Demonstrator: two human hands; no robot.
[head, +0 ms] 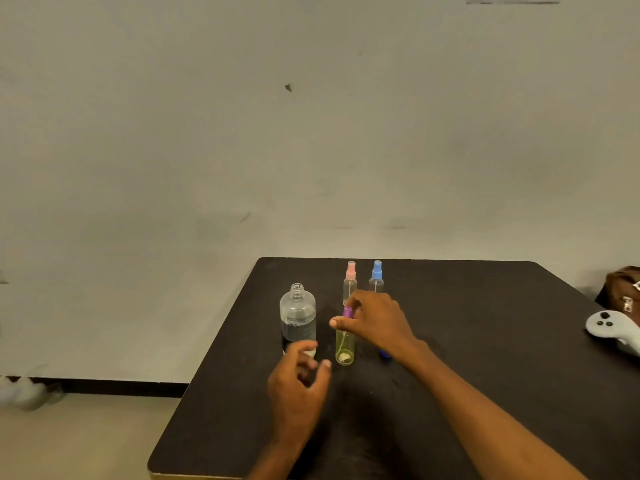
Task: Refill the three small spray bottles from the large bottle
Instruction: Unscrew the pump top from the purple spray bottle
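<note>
Now, on the dark counter [485,306] that fills the lower right of the frame, four bottles stand upright near the middle. The large bottle [297,317] is clear, has no cap on its threaded neck, and is partly filled with liquid. Just to its right in the frame stands a yellowish small bottle [345,348] whose purple spray top [347,311] is pinched by the right grip [377,317], thumb and fingers curled round it from above. Behind that grip, toward the far edge of the counter, stand the pink-topped bottle [350,282] and the blue-topped bottle [376,277], side by side and apart from each other, their lower parts hidden by the hand.

The left grip [298,386] hovers in front of the large bottle with its fingers loosely curled and a gap between thumb and fingers; nothing shows inside it. A small white object [311,349] sits at the foot of the large bottle, just past those fingertips, and I cannot tell whether they touch it. A small blue piece [384,353] peeks out under the right wrist.

At the right edge of the frame lie a white game controller [609,327] and a brown bag [623,289]
</note>
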